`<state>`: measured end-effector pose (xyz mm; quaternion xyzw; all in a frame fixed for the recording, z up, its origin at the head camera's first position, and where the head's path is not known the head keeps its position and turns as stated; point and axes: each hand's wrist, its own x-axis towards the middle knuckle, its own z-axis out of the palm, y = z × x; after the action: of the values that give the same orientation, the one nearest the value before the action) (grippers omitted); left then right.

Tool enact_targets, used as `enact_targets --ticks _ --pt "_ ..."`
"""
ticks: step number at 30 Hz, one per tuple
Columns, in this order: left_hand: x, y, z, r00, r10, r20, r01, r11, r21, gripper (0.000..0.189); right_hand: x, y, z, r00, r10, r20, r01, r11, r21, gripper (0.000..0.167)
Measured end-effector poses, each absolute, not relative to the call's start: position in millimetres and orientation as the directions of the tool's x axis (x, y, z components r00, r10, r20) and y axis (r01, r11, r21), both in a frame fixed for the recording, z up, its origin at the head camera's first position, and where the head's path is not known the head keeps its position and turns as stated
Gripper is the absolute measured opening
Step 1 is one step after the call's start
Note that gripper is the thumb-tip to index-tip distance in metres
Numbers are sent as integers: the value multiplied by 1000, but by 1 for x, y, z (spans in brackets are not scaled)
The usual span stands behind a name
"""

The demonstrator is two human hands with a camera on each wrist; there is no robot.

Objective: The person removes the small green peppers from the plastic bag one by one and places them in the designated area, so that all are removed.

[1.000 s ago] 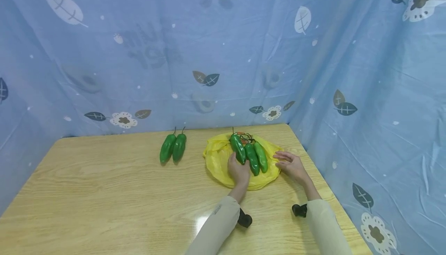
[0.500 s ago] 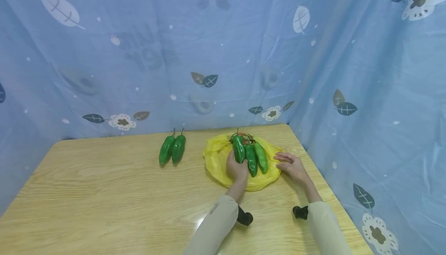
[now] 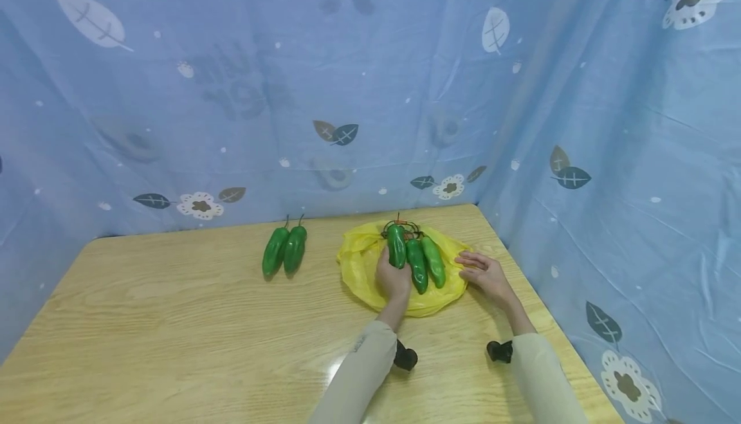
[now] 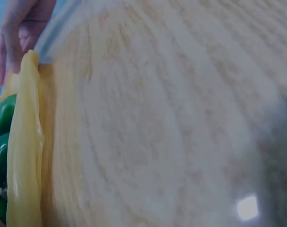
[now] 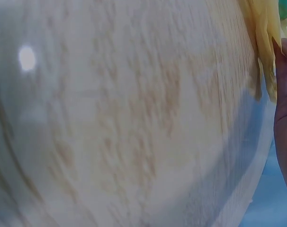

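Note:
My left hand (image 3: 393, 280) grips the lower end of a dark green pepper (image 3: 396, 246) over the yellow plastic bag (image 3: 359, 273). Beside it, a second dark green pepper (image 3: 417, 268) and a lighter green pepper (image 3: 434, 264) lie on the bag. My right hand (image 3: 485, 275) pinches the bag's right edge. In the right wrist view, the thumb and fingers of that hand (image 5: 285, 113) meet at the yellow plastic (image 5: 265, 38). The left wrist view catches the bag's rim (image 4: 25, 142) with green peppers (image 4: 2, 116) behind it; my left hand is mostly out of that frame.
Two more green peppers (image 3: 295, 250) lie side by side on the wooden table (image 3: 173, 321), left of the bag. Thin dark loops with orange bits (image 3: 410, 226) sit near the pepper stems. A blue patterned curtain (image 3: 260, 89) hangs behind and to the right.
The pepper in my left hand has swung from a leftward lean to nearly straight, its tip sinking into the grip. My left hand has shifted slightly left; the right hand stays at the bag's edge.

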<state>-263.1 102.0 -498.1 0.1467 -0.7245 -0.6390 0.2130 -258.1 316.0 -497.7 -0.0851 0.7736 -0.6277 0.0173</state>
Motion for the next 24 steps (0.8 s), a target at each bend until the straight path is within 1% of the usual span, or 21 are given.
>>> enact_targets --ticks 2,5,7,8,11,12,13,15,20,24 --pt "-264 102 -498 -868 -479 131 66 152 986 50 -257 316 -497 -985 -154 82 -111 193 -975 49" --pt "-266 101 -499 -875 -469 118 35 182 983 53 -257 315 -498 -984 -163 75 -106 189 -976 50" --pt "-267 97 -500 -892 -430 138 23 262 965 51 -257 315 -498 -983 -170 74 -107 191 -976 50" --pt "-268 94 -500 -901 -402 161 31 311 950 47 -257 315 -499 -983 -167 72 -103 184 -978 50" --pt "-272 84 -500 -919 -281 275 128 448 885 23 -257 316 -500 -983 -166 79 -110 188 -976 51" --pt "-273 81 -500 -923 -236 305 165 474 865 17 -257 316 -500 -984 -160 82 -112 192 -975 51" --pt "-274 77 -499 -924 -194 329 199 491 848 15 -257 317 -499 -984 -159 84 -114 193 -975 51" --pt "-276 72 -499 -928 -116 353 254 496 830 17 -256 317 -499 -984 -157 86 -117 201 -973 50" --pt "-278 61 -498 -934 43 354 326 501 801 24 -255 317 -497 -983 -166 82 -115 201 -973 51" --pt "-278 54 -498 -949 74 307 304 474 827 25 -254 317 -496 -983 -162 80 -113 203 -973 51"
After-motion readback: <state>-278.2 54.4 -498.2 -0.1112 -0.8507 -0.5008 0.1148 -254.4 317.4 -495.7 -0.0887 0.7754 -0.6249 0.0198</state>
